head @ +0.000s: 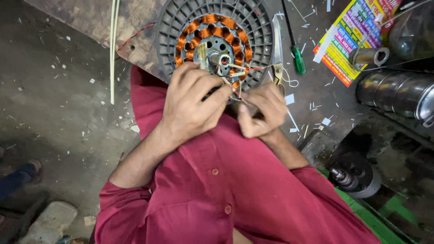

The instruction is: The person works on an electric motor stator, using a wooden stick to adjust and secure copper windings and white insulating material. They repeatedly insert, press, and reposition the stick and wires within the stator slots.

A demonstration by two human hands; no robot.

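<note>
A grey round fan motor housing (pixel 253 27) lies flat at the near edge of a dark workbench (pixel 325 104), its ribbed rim open upward like a shallow dish, and inside it sits a ring of copper coils (pixel 212 20) around a metal hub with a short shaft (pixel 217 58). Thin wires (pixel 246 68), red and pale, run out from the hub toward the person. The left hand (pixel 194 101) is curled over the near side of the coils, fingers pressed together around something dark that is mostly hidden, so what it grips cannot be told. The right hand (pixel 262 110) is just beside it, thumb and fingers pinching the wire ends; the hand is blurred. Both hands cover the near part of the housing. A pair of scissors (pixel 276 49) rests on the housing's right rim, and a green-handled screwdriver (pixel 296 54) lies just beside it on the bench. Further right are a colourful printed sheet (pixel 348 40), a short metal tube (pixel 370 55) on it, and a shiny steel can (pixel 398 92) lying on its side. White scraps litter the bench and the floor. Another motor (pixel 352 176) sits lower right, below the bench edge. The person wears a red shirt (pixel 235 194).
</note>
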